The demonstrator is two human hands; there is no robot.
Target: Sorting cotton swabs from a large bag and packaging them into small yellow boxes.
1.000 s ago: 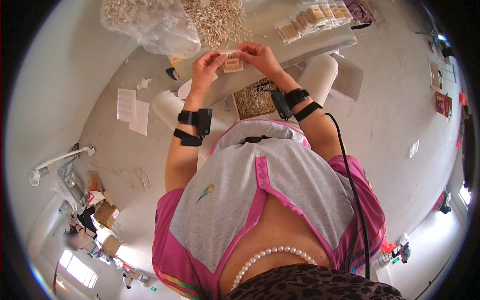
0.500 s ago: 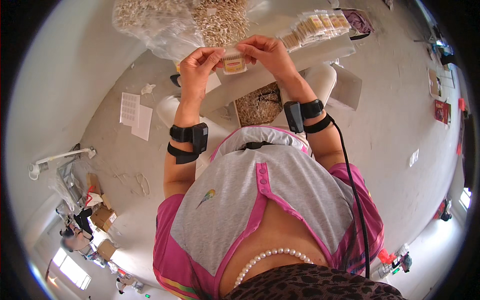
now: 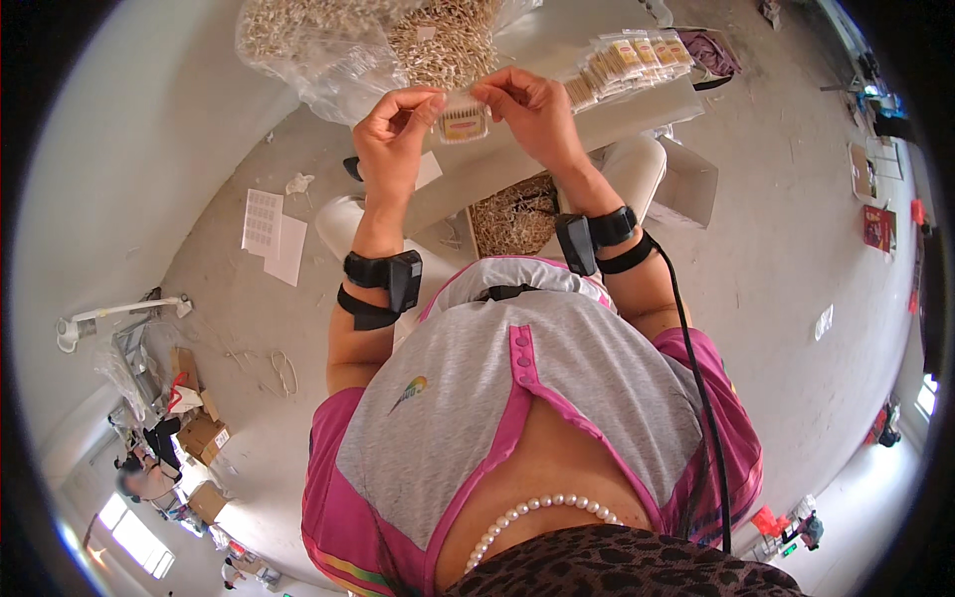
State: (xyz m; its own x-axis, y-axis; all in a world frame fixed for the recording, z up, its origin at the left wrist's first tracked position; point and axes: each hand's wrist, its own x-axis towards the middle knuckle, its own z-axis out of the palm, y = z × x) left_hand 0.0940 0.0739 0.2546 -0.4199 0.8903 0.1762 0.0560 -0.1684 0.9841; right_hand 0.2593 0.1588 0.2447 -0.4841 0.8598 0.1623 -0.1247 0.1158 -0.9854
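Note:
Between my two hands hangs a small clear plastic packet (image 3: 463,125) with a row of thin sticks inside and a yellow and red label. The thumb and fingers of my left hand (image 3: 396,134) pinch its upper left corner. At the upper right corner, my right hand (image 3: 532,111) grips it the same way. Just beyond my hands, a heap of small pale brown sticks (image 3: 443,45) lies on the table (image 3: 622,117). To its left, more such pieces show through a large clear plastic bag (image 3: 333,70).
Several similar packets (image 3: 637,58) are stacked at the right of the table. Below the table edge stands an open box (image 3: 512,219) of brown sticks. A white box (image 3: 686,184) is to the right, and paper sheets (image 3: 274,234) lie on the floor at left.
The packet has risen slightly and tipped, and both hands have shifted a little with it. Both still grip its upper corners.

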